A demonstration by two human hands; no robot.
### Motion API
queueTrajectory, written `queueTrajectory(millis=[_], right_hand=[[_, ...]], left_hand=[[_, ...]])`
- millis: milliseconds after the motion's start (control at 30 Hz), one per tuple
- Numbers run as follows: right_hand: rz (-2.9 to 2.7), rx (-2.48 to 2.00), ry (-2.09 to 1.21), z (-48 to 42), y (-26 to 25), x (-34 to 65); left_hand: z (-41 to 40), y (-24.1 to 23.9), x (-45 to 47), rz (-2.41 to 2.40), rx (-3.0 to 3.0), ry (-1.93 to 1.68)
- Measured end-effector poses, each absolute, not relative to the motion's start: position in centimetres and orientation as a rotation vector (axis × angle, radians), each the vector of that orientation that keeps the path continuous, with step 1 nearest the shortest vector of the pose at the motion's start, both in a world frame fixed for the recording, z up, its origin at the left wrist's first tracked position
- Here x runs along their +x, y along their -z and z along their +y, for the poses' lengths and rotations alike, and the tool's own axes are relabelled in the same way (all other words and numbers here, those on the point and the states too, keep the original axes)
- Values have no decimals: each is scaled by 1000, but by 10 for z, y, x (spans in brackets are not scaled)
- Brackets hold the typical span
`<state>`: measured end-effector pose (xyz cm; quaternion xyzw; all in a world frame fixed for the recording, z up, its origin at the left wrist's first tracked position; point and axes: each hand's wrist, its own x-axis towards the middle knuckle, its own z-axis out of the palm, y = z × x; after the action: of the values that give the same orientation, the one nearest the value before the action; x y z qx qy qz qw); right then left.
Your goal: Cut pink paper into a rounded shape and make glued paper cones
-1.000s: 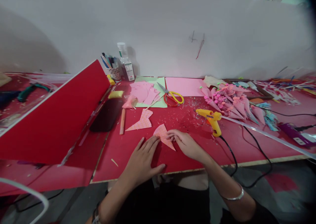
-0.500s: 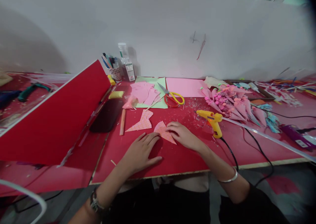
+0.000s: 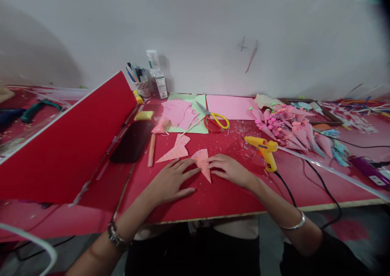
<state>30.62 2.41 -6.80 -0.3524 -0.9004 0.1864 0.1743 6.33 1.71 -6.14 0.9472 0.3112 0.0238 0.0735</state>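
Observation:
A pink fan-shaped paper piece (image 3: 202, 162) with a faint pattern lies on the red tabletop, its point toward me. My left hand (image 3: 173, 181) rests palm down at its left, fingers stretched out and the fingertips touching its edge. From the right, the fingertips of my right hand (image 3: 227, 169) touch the opposite edge, with the fingers extended and slightly apart. More patterned pink paper cut-outs (image 3: 176, 149) lie just beyond my left fingers. A yellow glue gun (image 3: 264, 149) rests on its side to the right of my right hand.
Scissors (image 3: 213, 119) lie over green and pink sheets at the back. A pile of pink cones (image 3: 289, 126) sits at right. A red board (image 3: 79, 142) leans at left beside a dark phone-like slab (image 3: 131, 143). The glue gun's cord (image 3: 285, 186) runs off the front edge.
The pink paper piece has turned so its point faces more directly toward me. Both hands have shifted slightly around it, and the view has moved a little.

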Motion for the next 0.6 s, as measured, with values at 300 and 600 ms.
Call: queueTrajectory(millis=[300,600], right_hand=[[-2549,-910,-510,13,83,315],[-2551,-908,-440,-1,84,316]], left_hand=[[19,64,63,977,2814,-90],[19,66,63,974,2791,-97]])
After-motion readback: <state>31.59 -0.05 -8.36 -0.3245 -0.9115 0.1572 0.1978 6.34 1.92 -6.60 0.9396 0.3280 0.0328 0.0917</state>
